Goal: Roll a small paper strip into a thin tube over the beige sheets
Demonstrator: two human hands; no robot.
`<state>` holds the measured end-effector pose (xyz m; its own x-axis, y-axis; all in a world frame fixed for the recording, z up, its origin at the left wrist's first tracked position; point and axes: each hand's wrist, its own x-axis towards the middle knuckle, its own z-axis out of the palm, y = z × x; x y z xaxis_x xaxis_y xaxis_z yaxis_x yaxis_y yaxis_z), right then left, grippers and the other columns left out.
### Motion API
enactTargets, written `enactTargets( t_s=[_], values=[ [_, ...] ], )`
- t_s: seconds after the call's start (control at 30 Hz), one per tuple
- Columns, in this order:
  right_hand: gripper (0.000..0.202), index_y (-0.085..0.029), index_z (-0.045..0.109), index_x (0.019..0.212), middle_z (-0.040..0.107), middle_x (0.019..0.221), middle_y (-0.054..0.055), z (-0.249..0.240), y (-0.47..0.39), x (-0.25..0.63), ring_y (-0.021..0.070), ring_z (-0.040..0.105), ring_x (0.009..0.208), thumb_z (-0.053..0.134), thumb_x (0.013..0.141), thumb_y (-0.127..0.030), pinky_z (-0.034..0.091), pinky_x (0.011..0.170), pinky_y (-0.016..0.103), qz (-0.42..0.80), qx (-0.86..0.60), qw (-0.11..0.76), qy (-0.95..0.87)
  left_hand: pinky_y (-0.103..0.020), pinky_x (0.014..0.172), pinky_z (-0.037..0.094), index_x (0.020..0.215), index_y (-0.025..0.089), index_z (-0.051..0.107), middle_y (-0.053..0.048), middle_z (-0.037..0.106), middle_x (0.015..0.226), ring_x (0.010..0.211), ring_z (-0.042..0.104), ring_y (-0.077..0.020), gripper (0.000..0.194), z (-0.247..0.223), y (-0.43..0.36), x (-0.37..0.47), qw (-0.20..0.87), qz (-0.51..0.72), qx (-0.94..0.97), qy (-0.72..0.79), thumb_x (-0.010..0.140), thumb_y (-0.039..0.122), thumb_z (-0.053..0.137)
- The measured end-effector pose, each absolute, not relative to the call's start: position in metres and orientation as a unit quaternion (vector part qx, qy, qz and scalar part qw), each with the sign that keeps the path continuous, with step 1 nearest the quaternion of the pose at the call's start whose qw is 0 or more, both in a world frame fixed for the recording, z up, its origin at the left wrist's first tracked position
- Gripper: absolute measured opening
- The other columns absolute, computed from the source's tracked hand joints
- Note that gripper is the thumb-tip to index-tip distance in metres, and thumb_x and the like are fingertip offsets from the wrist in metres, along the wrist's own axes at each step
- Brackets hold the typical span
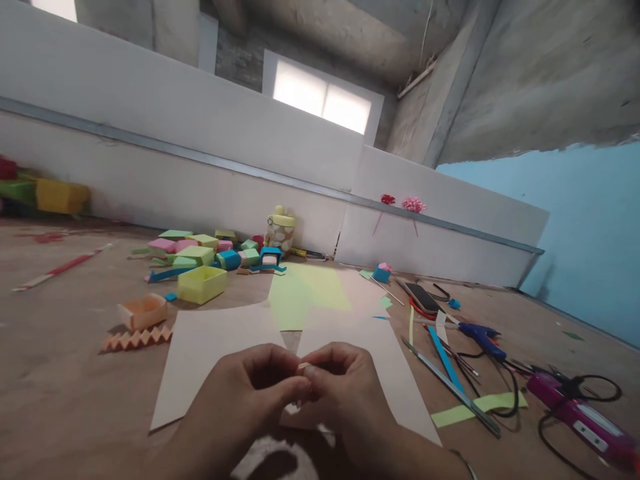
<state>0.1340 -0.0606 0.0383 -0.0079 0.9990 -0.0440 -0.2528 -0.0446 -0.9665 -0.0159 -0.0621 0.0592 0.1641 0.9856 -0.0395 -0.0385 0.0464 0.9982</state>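
Far to my left on the counter lies an orange zigzag-folded strip, with a small orange paper box just behind it and a yellow-green paper box further back, in front of a heap of coloured folded boxes. Before me sit pale sheets of paper and a green sheet. My left hand and right hand meet over the sheets, both pinching a tiny pale paper piece between thumb and fingertips; it is held up off the counter, mostly hidden by my fingers. As I judge it, the piece is so small that a slack pinch could let it drop onto paper of the same colour, and too hard a squeeze could crush its folds. To the right lie a ruler, a phone, a blue glue gun and a pink tool with loose black cords; a sweeping elbow could snag those.
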Motion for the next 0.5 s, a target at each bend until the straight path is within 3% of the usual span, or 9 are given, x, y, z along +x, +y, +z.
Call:
enactTargets(
  t_s=[0.17,0.3,0.37,0.5],
  values=[
    [0.013,-0.016,0.076,0.070,0.068,0.062,0.001,0.047,-0.063,0.137,0.0147,0.060,0.059,0.079,0.060,-0.022,0.041,0.054,0.025,0.475,-0.518,0.466,-0.538,-0.022,0.049,0.036,0.062,0.019,0.073,0.002,0.064,0.052,0.052,0.052,-0.0133,0.024,0.056,-0.057,-0.022,0.603,0.433,0.511,0.434,0.062,0.035,0.090],
    [0.012,-0.019,0.066,0.068,0.061,0.064,-0.001,0.060,-0.068,0.146,0.0146,0.054,0.064,0.062,0.078,-0.024,0.037,0.059,0.027,0.373,-0.528,0.370,-0.668,-0.024,0.052,0.042,0.064,0.018,0.075,-0.001,0.067,0.057,0.055,0.055,-0.0152,0.030,0.045,-0.053,-0.023,0.637,0.408,0.496,0.426,0.060,0.042,0.091],
    [0.011,-0.020,0.060,0.063,0.058,0.062,-0.002,0.064,-0.071,0.148,0.0147,0.051,0.064,0.060,0.073,-0.023,0.034,0.060,0.028,0.371,-0.520,0.364,-0.677,-0.024,0.051,0.041,0.062,0.017,0.073,-0.002,0.065,0.056,0.054,0.053,-0.0148,0.033,0.043,-0.054,-0.021,0.654,0.392,0.488,0.426,0.058,0.043,0.093],
    [0.008,-0.021,0.057,0.056,0.053,0.053,-0.003,0.059,-0.067,0.147,0.0134,0.047,0.057,0.063,0.059,-0.027,0.030,0.055,0.026,0.473,-0.522,0.417,-0.575,-0.018,0.045,0.028,0.063,0.016,0.071,0.003,0.056,0.050,0.047,0.040,-0.0084,0.033,0.047,-0.057,-0.018,0.667,0.378,0.470,0.437,0.061,0.041,0.093]
  ],
)
